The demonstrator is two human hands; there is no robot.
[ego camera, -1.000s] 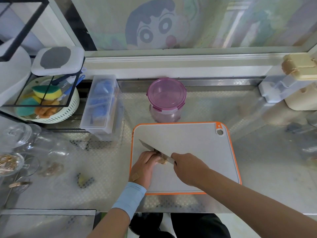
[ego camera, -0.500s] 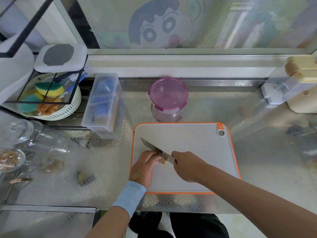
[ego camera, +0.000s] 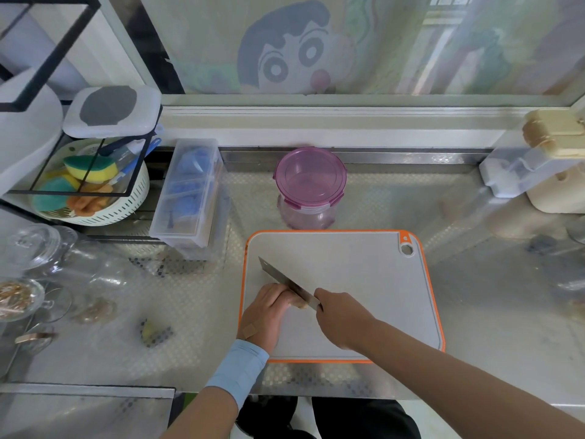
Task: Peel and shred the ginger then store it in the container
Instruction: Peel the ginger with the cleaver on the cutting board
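A grey cutting board (ego camera: 364, 280) with an orange rim lies on the steel counter. On its left part my left hand (ego camera: 266, 312) holds down a tan piece of ginger (ego camera: 299, 301) with curled fingers; most of the ginger is hidden under them. My right hand (ego camera: 340, 321) grips the handle of a knife (ego camera: 283, 280). The blade lies across the ginger against my left knuckles, tip pointing up and left. A clear container with a purple lid (ego camera: 309, 182) stands shut just behind the board.
A clear plastic box (ego camera: 190, 191) with blue items stands left of the board. Glass jars (ego camera: 41, 248) and a white basket of sponges (ego camera: 88, 191) crowd the far left. Small scraps (ego camera: 152, 332) lie on the counter. White appliances (ego camera: 538, 172) stand at the right.
The knife blade has shifted only slightly over the ginger. Both hands stay in the same place on the board.
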